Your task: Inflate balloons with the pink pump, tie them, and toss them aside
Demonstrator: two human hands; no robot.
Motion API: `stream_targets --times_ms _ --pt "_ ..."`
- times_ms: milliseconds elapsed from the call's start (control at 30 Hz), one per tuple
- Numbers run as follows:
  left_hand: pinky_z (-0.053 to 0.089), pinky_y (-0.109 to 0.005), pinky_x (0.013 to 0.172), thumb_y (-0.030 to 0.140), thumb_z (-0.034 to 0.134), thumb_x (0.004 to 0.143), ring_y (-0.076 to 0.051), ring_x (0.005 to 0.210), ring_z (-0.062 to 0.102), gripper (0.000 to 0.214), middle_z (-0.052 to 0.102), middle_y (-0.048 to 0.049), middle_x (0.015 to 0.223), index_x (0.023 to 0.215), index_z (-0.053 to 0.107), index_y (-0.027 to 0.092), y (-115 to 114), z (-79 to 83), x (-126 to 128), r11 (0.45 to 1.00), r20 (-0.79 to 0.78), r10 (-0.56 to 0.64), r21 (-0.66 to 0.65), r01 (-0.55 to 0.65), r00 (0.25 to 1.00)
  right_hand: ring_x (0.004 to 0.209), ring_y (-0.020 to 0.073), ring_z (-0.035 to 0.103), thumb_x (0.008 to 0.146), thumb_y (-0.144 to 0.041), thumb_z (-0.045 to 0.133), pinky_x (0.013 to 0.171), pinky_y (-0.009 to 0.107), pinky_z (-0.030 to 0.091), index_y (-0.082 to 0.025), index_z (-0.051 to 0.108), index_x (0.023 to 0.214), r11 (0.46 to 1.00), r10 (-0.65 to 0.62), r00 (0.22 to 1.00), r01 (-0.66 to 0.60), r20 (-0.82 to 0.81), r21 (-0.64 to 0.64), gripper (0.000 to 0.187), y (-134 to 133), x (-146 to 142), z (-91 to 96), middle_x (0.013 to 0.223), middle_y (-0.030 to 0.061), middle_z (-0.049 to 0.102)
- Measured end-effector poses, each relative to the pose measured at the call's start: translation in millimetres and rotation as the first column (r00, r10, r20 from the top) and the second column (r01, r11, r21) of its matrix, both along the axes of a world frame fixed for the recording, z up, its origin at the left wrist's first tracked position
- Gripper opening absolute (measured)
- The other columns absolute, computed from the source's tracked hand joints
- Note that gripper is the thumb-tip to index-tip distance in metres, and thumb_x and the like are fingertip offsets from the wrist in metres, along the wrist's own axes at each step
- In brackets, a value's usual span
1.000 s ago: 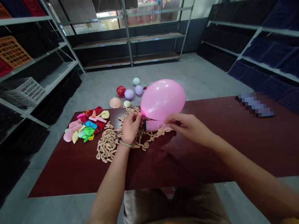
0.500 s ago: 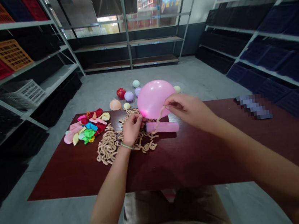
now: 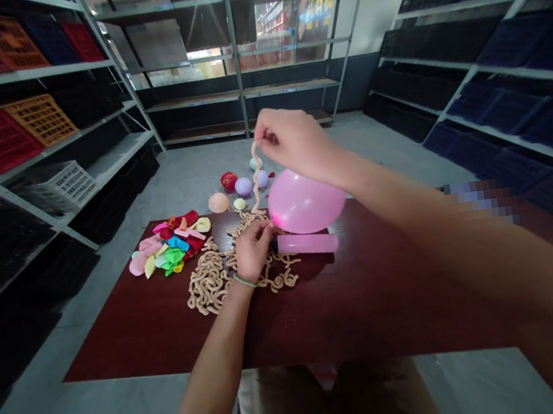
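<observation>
My left hand (image 3: 253, 249) is closed, pinching the neck of an inflated pink balloon (image 3: 306, 202) just above the dark red table (image 3: 369, 303). My right hand (image 3: 291, 141) is raised above the balloon, fingers pinched on the end of a beige curly string (image 3: 255, 179) that hangs down to the heap of beige string (image 3: 209, 279) on the table. A pink cylinder, likely a pump (image 3: 308, 243), lies on the table under the balloon, beside my left hand.
A pile of uninflated coloured balloons (image 3: 170, 247) lies at the table's far left. Several small inflated balloons (image 3: 236, 188) rest on the grey floor beyond the table. Shelving with crates (image 3: 19, 124) lines both sides; a blurred object (image 3: 480, 199) sits at the table's right.
My right hand left the pump, took hold of the beige string and lifted it high above the balloon. My left hand stayed on the balloon's neck.
</observation>
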State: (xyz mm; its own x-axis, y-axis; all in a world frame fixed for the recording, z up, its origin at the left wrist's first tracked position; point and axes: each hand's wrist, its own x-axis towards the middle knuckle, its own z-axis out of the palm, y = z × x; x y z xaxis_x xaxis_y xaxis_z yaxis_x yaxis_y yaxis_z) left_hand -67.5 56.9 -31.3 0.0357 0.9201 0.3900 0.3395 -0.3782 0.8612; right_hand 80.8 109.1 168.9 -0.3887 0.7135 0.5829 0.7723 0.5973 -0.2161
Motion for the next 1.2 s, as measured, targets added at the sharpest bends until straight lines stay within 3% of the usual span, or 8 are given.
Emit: stream_targets --times_ms 200,367,500,867,933,1000,1100,1200 --pt "0.048 -0.031 0.082 0.033 0.061 0.092 -0.019 0.085 0.062 0.019 0.067 -0.0059 0.087 0.087 0.074 0.02 2.1 1.6 -3.0 0.956 -0.062 0.167 0.254 -0.146 0.984 0.073 0.0149 0.053 0.088 -0.015 0.049 0.063 0.029 0.03 -0.02 0.062 0.088 0.998 0.027 0.979 -0.013 0.203 -0.068 0.014 -0.3 -12.0 -28.6 0.086 0.0016 0.066" --pt "0.044 -0.041 0.102 0.031 0.066 0.089 -0.024 0.114 0.055 0.015 0.057 -0.0117 0.121 0.089 0.075 0.02 5.9 1.0 -8.3 0.886 -0.051 0.312 0.376 -0.271 0.949 0.071 0.0141 0.049 0.093 -0.017 0.045 0.063 0.03 0.029 -0.019 0.059 0.085 0.995 0.057 0.968 -0.036 0.245 -0.088 0.017 -14.9 -9.7 -41.0 0.086 0.0035 0.063" --pt "0.046 -0.04 0.102 0.031 0.062 0.091 -0.023 0.115 0.06 0.016 0.062 -0.0113 0.125 0.087 0.073 0.019 7.1 2.5 -8.0 0.93 0.032 0.226 0.29 -0.225 0.974 0.073 0.0146 0.049 0.093 -0.019 0.047 0.066 0.03 0.032 -0.02 0.059 0.087 0.994 0.096 0.969 -0.08 0.229 -0.075 0.014 -17.8 -7.4 -42.5 0.089 0.004 0.063" --pt "0.044 -0.024 0.067 0.039 0.062 0.087 -0.014 0.068 0.057 0.025 0.066 -0.0016 0.072 0.079 0.07 0.016 12.1 1.4 -10.2 0.985 0.297 0.173 -0.065 -0.161 0.939 0.075 0.0185 0.058 0.089 -0.02 0.048 0.066 0.032 0.038 -0.022 0.058 0.087 0.974 0.058 0.995 -0.038 0.08 -0.225 0.01 -44.0 6.9 -60.4 0.084 0.0036 0.065" --pt "0.042 -0.023 0.063 0.041 0.064 0.085 -0.012 0.064 0.054 0.027 0.063 -0.0001 0.069 0.077 0.069 0.016 14.9 -1.4 -9.7 0.986 0.403 0.159 -0.116 -0.122 0.901 0.073 0.0175 0.058 0.089 -0.023 0.049 0.064 0.031 0.04 -0.022 0.056 0.091 0.934 0.007 0.998 -0.029 -0.062 -0.356 0.007 -46.9 10.3 -79.6 0.081 0.003 0.066" --pt "0.042 -0.022 0.062 0.042 0.065 0.084 -0.011 0.062 0.052 0.028 0.062 0.0006 0.068 0.075 0.068 0.016 16.8 -3.2 -9.1 0.985 0.491 0.15 -0.147 -0.088 0.858 0.071 0.0164 0.06 0.089 -0.024 0.048 0.063 0.029 0.044 -0.023 0.052 0.089 0.828 -0.057 0.959 -0.111 -0.279 -0.55 0.004 -47.7 10.4 -102.8 0.079 0.0028 0.067" --pt "0.044 -0.022 0.064 0.042 0.066 0.083 -0.011 0.063 0.053 0.028 0.062 0.0004 0.069 0.073 0.068 0.016 16.4 -2.1 -8.6 0.985 0.533 0.159 -0.14 -0.099 0.831 0.084 0.0165 0.066 0.088 -0.022 0.044 0.072 0.031 0.052 -0.023 0.047 0.084 0.62 -0.267 0.747 -0.35 -0.609 -0.702 0.004 -48.8 2.0 -135.0 0.093 0.0056 0.069" --pt "0.046 -0.023 0.067 0.042 0.067 0.083 -0.012 0.067 0.056 0.028 0.064 0.0 0.07 0.075 0.069 0.016 12.8 2.6 -9.1 0.981 0.484 0.195 -0.104 -0.164 0.853 0.098 0.0167 0.066 0.085 -0.025 0.046 0.085 0.033 0.052 -0.024 0.046 0.083 0.536 -0.428 0.487 -0.541 -0.761 -0.648 0.003 -51.6 -13.3 -154.4 0.1 0.0042 0.07"
